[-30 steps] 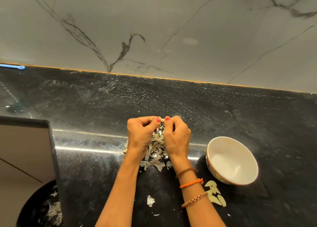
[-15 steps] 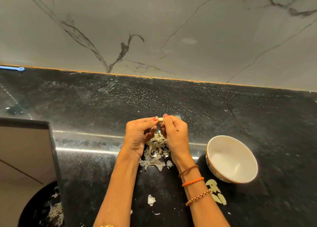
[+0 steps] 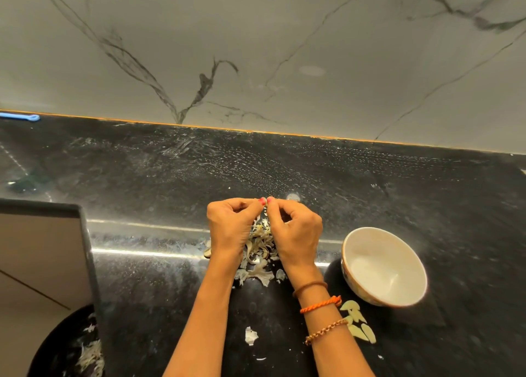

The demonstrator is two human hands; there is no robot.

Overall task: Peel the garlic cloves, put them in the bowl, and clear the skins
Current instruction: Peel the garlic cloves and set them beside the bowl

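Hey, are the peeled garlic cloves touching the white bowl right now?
Apart. The head view shows black counter between the peeled cloves and the bowl.

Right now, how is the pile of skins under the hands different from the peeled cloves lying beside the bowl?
The pile of skins is a loose, curled, papery heap of whitish scraps, while the peeled cloves are smooth, solid, pale yellow pieces. The pile of skins lies between the wrists, left of the bowl; the peeled cloves lie just in front of the bowl, by the right forearm. Both rest on the black counter, outside the bowl.
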